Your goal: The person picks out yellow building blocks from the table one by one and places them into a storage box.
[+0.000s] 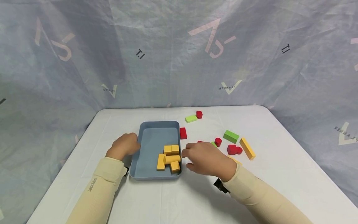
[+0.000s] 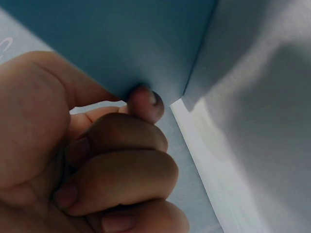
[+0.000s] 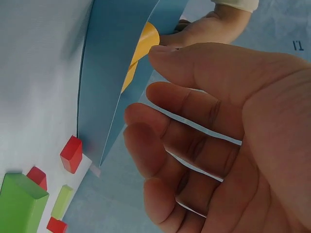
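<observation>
A blue-grey tray [image 1: 151, 140] lies on the white table. Several yellow blocks [image 1: 161, 162] and a yellow cylinder [image 1: 171, 160] are grouped in its near right corner. At the tray's left side, my left hand [image 1: 126, 145] pinches the rim between thumb and index finger; the left wrist view shows the other fingers [image 2: 121, 179] curled in below the tray wall [image 2: 121, 43]. My right hand [image 1: 209, 158] is just beside the tray's right wall, fingers loosely bent and nothing held. In the right wrist view its thumb overlaps the wall near the yellow cylinder [image 3: 147, 41].
A red block [image 1: 183, 133] lies close to the tray's right wall. Behind it are a light green block [image 1: 191, 119] and a red cube [image 1: 199, 114]. Further right lie a green block [image 1: 231, 136], a red cylinder [image 1: 218, 142], another red cube [image 1: 231, 149] and a long yellow block [image 1: 247, 148].
</observation>
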`<state>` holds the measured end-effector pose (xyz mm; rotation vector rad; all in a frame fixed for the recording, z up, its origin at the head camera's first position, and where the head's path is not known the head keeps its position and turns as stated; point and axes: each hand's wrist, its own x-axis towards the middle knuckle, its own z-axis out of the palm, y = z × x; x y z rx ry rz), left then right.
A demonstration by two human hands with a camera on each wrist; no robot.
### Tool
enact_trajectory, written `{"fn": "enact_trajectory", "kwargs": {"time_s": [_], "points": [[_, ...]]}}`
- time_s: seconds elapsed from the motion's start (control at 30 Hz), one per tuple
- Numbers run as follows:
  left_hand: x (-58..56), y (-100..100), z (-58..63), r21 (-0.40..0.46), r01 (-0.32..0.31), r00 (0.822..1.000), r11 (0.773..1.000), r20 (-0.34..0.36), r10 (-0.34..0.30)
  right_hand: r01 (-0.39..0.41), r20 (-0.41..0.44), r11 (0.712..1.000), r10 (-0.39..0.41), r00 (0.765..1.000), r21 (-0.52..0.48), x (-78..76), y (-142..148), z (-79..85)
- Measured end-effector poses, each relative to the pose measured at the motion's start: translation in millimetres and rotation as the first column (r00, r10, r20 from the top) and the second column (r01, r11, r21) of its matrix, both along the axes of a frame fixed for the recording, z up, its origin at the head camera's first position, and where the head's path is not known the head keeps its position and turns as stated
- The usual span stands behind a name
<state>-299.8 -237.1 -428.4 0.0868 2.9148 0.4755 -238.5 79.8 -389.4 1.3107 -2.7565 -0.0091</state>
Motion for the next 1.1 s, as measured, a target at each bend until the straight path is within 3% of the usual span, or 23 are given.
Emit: {"fn": "enact_trajectory", "kwargs": {"time_s": [0.43,1.1], "points": [[1.1,0.9,2.2,-0.004,-0.014,1.000,1.000,0.018,0.014,0.044,-0.014,0.998,-0.044,0.999,-0.039,0.7,14.9,2.2],[0.4,1.9,2.2,-0.007,-0.012,1.000,1.000,0.022,0.012,0.058,-0.003,0.996,-0.058,0.998,-0.074,1.5,35.5,-10.9]]}}
